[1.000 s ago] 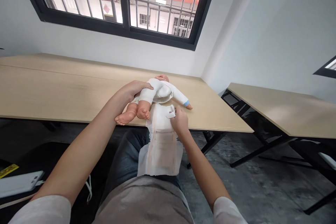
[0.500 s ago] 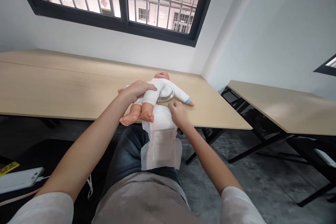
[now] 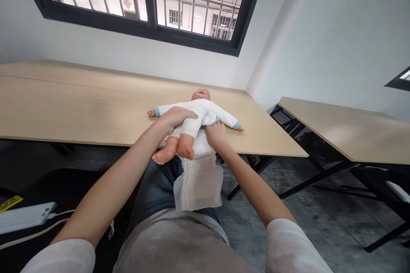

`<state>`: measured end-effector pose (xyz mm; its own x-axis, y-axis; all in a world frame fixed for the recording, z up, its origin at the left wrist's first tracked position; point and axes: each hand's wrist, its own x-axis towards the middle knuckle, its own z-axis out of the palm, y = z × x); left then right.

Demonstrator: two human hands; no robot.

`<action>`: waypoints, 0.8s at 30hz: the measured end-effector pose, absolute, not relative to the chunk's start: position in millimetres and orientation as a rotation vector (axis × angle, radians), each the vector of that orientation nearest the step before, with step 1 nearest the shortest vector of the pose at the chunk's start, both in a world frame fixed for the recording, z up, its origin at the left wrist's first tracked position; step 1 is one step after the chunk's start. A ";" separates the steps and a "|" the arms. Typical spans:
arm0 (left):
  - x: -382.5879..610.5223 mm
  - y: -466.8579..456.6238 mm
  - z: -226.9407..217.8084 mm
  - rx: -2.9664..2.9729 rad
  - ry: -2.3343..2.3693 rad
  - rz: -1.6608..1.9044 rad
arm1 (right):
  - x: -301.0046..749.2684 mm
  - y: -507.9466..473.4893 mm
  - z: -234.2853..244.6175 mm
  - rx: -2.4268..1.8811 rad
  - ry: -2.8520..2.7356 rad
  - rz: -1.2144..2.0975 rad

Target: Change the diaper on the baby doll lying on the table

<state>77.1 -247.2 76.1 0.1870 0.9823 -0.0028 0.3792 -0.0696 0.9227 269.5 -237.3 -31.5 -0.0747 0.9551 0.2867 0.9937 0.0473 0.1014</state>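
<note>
A baby doll (image 3: 206, 115) with a white cloth body and blue cuffs lies on its back near the table's front edge, head toward the window. My left hand (image 3: 181, 117) is wrapped round its upper legs, which are tilted to the left. The doll's bare feet point toward me. An unfolded white diaper (image 3: 203, 179) lies partly under the doll's bottom and hangs over the table edge above my lap. My right hand (image 3: 216, 133) is closed at the diaper's far right edge, close against the doll's hip; its fingertips are hidden.
The doll lies on a light wooden table (image 3: 80, 106) below a barred window (image 3: 147, 34). Another table (image 3: 368, 128) stands to the right. At lower left, a white power bank (image 3: 27, 217) with a cable rests on a dark seat.
The doll has shifted slightly right and toward me, its body lying flatter. My right hand has pushed the diaper's far end farther under the doll's bottom.
</note>
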 end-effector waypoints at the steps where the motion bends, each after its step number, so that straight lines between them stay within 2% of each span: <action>1: 76.8 -247.5 66.8 1.600 1.263 0.846 | 270.8 -238.8 -32.2 -2.025 -2.145 -0.430; 4: 74.9 -247.9 36.4 1.537 1.087 0.790 | 274.8 -242.7 -34.3 -2.021 -2.077 -0.464; 9: 76.2 -247.4 1.9 1.736 1.077 0.724 | 283.2 -244.4 -40.0 -2.041 -2.036 -0.443; 16: 90.0 -257.3 5.6 2.132 1.198 0.675 | 308.0 -247.0 -39.6 -1.987 -2.108 -0.359; 24: 117.9 -263.7 6.2 2.361 1.504 0.328 | 327.4 -267.4 -34.6 -1.657 -2.378 -0.384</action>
